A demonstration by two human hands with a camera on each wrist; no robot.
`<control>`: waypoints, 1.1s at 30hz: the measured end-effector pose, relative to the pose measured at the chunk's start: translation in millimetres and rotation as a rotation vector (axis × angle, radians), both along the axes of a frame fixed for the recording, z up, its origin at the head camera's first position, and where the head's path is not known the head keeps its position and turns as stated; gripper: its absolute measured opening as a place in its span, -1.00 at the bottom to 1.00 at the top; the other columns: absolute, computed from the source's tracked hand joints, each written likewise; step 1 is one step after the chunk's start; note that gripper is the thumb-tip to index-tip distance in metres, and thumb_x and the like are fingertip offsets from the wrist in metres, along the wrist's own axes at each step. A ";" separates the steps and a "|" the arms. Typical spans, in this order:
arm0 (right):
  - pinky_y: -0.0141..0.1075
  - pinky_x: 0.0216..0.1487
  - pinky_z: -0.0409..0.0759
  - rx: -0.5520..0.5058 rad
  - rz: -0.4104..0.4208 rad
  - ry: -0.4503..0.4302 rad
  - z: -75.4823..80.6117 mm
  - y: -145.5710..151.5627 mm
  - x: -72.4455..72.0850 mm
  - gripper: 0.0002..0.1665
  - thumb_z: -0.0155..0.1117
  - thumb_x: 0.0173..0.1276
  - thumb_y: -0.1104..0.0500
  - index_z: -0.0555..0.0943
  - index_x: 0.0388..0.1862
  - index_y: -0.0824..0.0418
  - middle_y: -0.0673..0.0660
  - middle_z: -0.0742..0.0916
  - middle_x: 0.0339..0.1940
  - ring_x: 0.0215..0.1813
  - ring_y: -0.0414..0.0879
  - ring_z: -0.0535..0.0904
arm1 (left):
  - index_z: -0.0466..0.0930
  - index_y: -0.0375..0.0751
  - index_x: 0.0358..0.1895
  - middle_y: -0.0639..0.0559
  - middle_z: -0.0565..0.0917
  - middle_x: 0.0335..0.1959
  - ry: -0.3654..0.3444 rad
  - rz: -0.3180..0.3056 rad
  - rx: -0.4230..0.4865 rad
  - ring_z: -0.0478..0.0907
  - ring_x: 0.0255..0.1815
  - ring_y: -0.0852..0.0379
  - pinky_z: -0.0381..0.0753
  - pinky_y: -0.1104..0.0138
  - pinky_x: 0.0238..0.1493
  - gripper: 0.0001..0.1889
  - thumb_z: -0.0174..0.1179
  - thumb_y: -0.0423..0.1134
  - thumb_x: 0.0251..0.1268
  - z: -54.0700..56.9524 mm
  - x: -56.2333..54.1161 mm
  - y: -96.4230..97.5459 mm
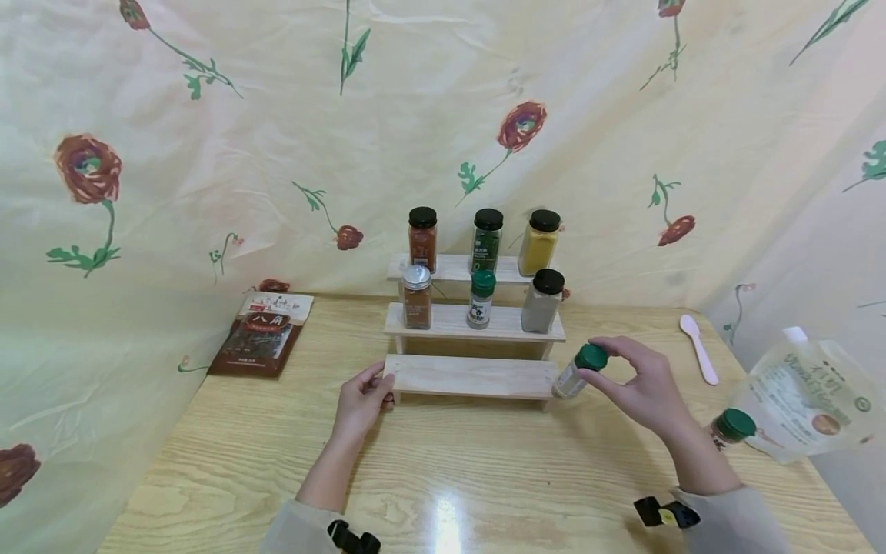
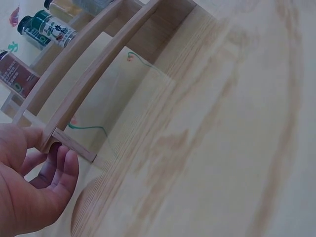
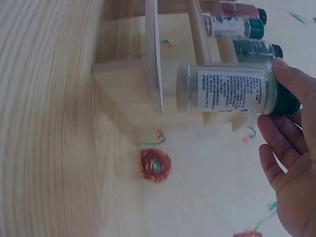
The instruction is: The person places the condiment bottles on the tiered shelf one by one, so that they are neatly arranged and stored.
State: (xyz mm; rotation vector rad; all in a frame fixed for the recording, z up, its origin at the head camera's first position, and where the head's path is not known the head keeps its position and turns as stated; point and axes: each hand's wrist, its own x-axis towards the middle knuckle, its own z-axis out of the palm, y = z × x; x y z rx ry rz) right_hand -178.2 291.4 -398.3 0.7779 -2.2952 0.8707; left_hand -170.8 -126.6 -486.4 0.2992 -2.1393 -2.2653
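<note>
A three-step wooden spice rack [image 1: 471, 377] stands on the table against the cloth. At its left end, my left hand [image 1: 361, 400] grips the lowest step, with the thumb above and the fingers curled beneath the edge [image 2: 42, 185]. My right hand [image 1: 640, 385] pinches the green cap of a clear spice jar [image 1: 571, 378], which tilts beside the rack's right end. A white label with printed text covers that jar's side [image 3: 229, 90]. The lowest step is bare. On the middle step stand a silver-capped jar [image 1: 418, 298], a small green-capped jar [image 1: 481, 302] and a black-capped jar [image 1: 541, 304].
The top step bears a red-brown jar [image 1: 422, 245], a green jar [image 1: 486, 245] and a yellow jar [image 1: 537, 248]. A brown spice packet [image 1: 259, 336] lies at the left. To the right are a white spoon [image 1: 699, 350], a clear pouch [image 1: 806, 396] and another green-capped jar [image 1: 734, 425].
</note>
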 end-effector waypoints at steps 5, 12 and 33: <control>-0.66 -0.07 0.49 -0.031 0.027 0.014 -2.5 -12.9 -4.5 -0.36 0.66 -0.18 0.50 0.70 0.00 0.34 0.08 0.77 -0.21 -0.12 -0.39 0.60 | 0.47 -0.36 0.37 -0.05 0.54 -0.23 -0.006 0.004 0.006 0.62 -0.32 0.12 0.76 0.40 -0.26 -0.53 0.24 -0.34 0.46 0.6 -0.3 0.6; -0.67 0.01 0.52 -0.050 0.030 -0.016 -0.7 -29.7 -9.3 -0.38 0.68 -0.14 0.45 0.70 -0.01 0.33 0.11 0.77 -0.17 -0.08 -0.33 0.62 | 0.48 -0.39 0.35 -0.07 0.54 -0.22 0.008 0.009 0.005 0.62 -0.33 0.11 0.75 0.40 -0.27 -0.54 0.24 -0.35 0.46 1.4 -0.5 1.0; -0.09 -0.13 0.78 -0.054 0.099 -0.109 7.2 -95.4 -27.5 -0.44 0.66 0.05 0.31 0.67 0.06 0.35 0.11 0.76 -0.11 -0.13 -0.10 0.67 | 0.49 -0.36 0.36 -0.08 0.52 -0.20 0.012 0.012 -0.032 0.63 -0.31 0.13 0.76 0.40 -0.24 -0.54 0.24 -0.36 0.45 1.3 -2.4 0.7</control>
